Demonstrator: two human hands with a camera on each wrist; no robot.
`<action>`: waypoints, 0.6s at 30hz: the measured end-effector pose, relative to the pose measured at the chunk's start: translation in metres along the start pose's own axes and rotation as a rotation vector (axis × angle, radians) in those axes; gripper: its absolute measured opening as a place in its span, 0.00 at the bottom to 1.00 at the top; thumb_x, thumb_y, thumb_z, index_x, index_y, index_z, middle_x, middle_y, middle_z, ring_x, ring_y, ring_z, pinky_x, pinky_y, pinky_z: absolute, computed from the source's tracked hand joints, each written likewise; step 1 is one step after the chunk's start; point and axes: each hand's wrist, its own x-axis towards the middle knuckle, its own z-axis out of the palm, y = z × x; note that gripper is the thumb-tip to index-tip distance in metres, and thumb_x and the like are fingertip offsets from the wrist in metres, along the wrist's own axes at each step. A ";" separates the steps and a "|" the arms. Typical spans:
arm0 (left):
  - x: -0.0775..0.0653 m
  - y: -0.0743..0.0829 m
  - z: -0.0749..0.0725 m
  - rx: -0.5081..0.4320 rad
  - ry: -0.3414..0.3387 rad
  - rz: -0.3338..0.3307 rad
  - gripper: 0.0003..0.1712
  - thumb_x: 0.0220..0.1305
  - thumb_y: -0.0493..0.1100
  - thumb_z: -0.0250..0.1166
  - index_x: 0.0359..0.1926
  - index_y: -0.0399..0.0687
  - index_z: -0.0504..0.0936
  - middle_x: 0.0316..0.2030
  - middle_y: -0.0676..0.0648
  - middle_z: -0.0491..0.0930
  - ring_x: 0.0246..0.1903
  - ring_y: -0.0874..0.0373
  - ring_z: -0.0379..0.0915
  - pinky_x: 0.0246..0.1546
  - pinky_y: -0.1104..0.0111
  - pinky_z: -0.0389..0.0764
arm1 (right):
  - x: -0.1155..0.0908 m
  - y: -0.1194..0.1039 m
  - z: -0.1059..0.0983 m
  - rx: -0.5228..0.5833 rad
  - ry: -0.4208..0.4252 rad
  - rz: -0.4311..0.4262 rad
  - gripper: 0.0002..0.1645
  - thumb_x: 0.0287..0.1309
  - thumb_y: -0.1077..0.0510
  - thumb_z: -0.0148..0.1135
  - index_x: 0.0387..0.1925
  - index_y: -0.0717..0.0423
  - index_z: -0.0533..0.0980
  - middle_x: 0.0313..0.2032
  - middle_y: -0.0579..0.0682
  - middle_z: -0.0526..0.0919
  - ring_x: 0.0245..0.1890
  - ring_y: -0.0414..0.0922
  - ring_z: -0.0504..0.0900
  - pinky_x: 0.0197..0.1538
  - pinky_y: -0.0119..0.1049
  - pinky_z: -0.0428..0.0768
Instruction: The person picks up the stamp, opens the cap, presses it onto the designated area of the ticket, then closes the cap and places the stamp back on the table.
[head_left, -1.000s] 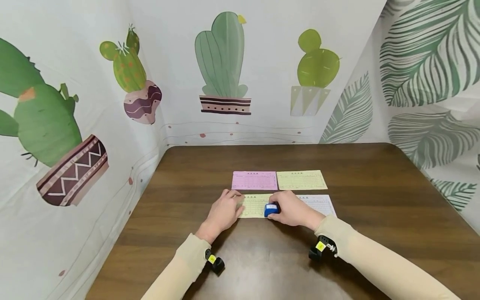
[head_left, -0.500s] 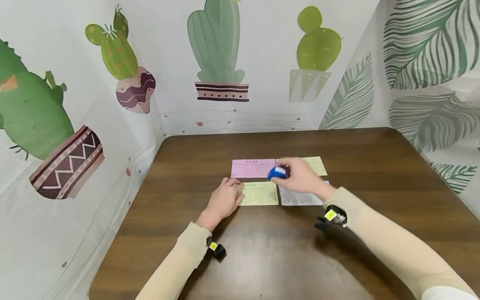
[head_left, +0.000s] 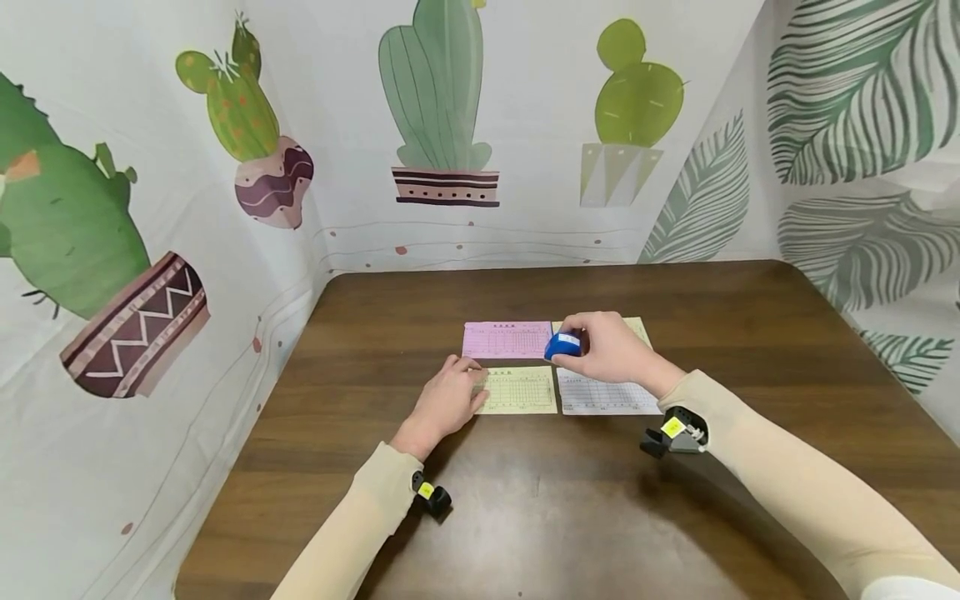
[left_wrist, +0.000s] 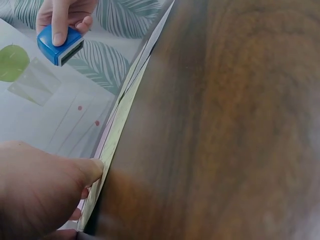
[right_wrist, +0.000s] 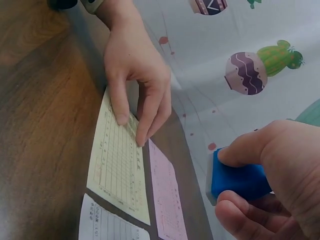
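Note:
My right hand (head_left: 613, 348) pinches a blue stamp (head_left: 562, 345) between thumb and fingers. It is raised over the forms, overlapping the pink form's right edge in the head view. The left wrist view shows the stamp's dark rectangular face (left_wrist: 71, 53) tilted outward. My left hand (head_left: 448, 402) rests on the left end of the near yellow form (head_left: 519, 390), thumb and fingertips pressing the paper. The right wrist view shows the stamp (right_wrist: 239, 180) in my fingers, and beyond it the left hand (right_wrist: 137, 75) on the yellow form (right_wrist: 117, 160).
A pink form (head_left: 504, 340) lies behind the near yellow one. To the right are a white form (head_left: 609, 397) and a far yellow form (head_left: 639, 328), partly hidden by my right hand. All lie on a brown wooden table (head_left: 375, 350), with a cactus-print cloth (head_left: 540, 225) hanging behind.
My right hand has lifted the stamp off the near yellow form's right end and moved it up and slightly right. The left hand keeps its place on that form. The head view has shifted a little.

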 end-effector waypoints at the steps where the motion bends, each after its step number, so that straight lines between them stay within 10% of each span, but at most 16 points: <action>1: 0.001 0.001 0.000 -0.005 -0.002 0.004 0.20 0.74 0.46 0.68 0.62 0.44 0.87 0.59 0.45 0.84 0.58 0.49 0.76 0.58 0.59 0.86 | -0.001 0.001 0.000 -0.001 -0.001 0.002 0.18 0.56 0.54 0.81 0.45 0.55 0.85 0.34 0.49 0.88 0.27 0.42 0.78 0.32 0.34 0.81; 18: 0.027 0.039 -0.004 -0.048 0.048 0.099 0.25 0.73 0.50 0.69 0.65 0.45 0.85 0.57 0.45 0.84 0.59 0.48 0.76 0.65 0.58 0.81 | -0.021 0.013 -0.017 -0.015 0.026 0.039 0.17 0.57 0.54 0.80 0.45 0.57 0.85 0.36 0.50 0.88 0.27 0.41 0.78 0.33 0.34 0.81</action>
